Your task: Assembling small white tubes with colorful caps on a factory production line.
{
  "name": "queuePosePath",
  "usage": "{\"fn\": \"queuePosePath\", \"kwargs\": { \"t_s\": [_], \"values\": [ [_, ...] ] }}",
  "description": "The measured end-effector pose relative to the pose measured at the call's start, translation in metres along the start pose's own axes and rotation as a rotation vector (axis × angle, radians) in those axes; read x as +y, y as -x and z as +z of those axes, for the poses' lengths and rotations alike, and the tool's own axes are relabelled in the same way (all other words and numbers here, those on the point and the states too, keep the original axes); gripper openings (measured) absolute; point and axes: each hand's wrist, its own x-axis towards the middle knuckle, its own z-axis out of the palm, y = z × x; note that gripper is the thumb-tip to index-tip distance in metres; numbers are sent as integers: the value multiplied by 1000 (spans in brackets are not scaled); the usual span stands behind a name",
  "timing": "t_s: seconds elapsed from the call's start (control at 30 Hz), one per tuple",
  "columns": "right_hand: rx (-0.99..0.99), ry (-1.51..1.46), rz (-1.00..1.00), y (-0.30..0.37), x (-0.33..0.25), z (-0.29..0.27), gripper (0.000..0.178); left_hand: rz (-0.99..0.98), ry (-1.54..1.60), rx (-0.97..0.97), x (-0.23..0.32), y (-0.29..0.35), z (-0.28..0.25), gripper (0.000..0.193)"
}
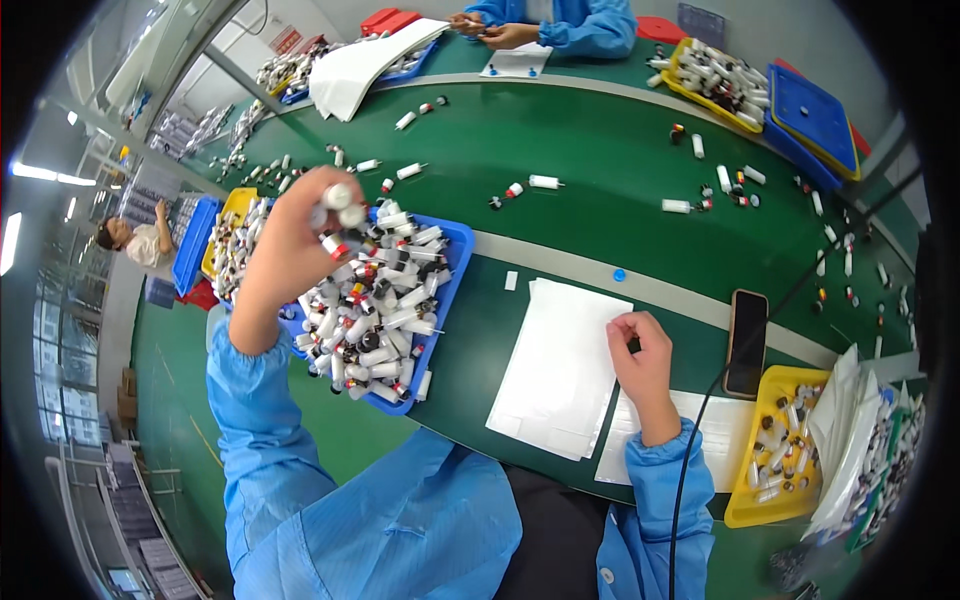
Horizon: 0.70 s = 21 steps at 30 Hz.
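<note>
My left hand is raised over the near edge of a heaped blue tray. Its fingers are closed around several small white cylinders, some with red or dark ends. Under it, the tray is full of similar loose white pieces with black, red and yellow ends, some showing a thin metal pin. My right hand is loosely curled, with its fingertips at the right edge of a stack of white sheets. Nothing shows in its fingers.
A phone lies right of the sheets, above a yellow tray of small parts. Loose cylinders are scattered on the green belt. Across it, a co-worker in blue sleeves handles something small. A dark cable crosses on the right.
</note>
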Motion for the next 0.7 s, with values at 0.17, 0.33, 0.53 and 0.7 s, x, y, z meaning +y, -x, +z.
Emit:
{"fn": "queuePosePath", "kwargs": {
  "t_s": [0.17,0.33,0.53,0.7],
  "values": [
    [2,46,15,-3,4,0,7,-182,-336,4,-98,57,26,51],
    [-16,190,-10,-1,-10,-7,12,-181,-223,-154,-95,53,5,42],
    [-559,310,4,44,-81,3,23,-281,-113,-12,-116,45,-7,35],
    [-717,329,-73,73,-102,26,33,-189,-91,31,-124,39,-29,40]
  ]
}}
